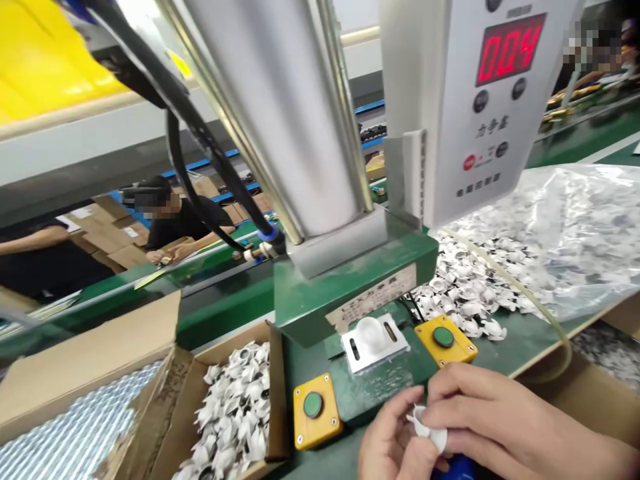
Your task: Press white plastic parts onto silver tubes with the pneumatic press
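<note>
My left hand (387,437) pinches a small white cupped plastic part (438,439) with flared edges between thumb and fingers. The fingers of my right hand (483,407) are closed on the same part from the other side. Something blue (456,469) shows under my right hand at the bottom edge; most of it is hidden. Just beyond my hands is the green press base, with a metal fixture plate (360,358) carrying a white domed piece (373,333). A yellow box with a green button (445,339) stands near my right hand, and another yellow button box (317,411) lies farther left.
The press head (355,277) and its control box with a red display (500,120) hang over the fixture. White parts fill a carton (277,400) at left and form a pile (465,283) at right, beside clear plastic sheeting. A co-worker (195,217) sits across the line.
</note>
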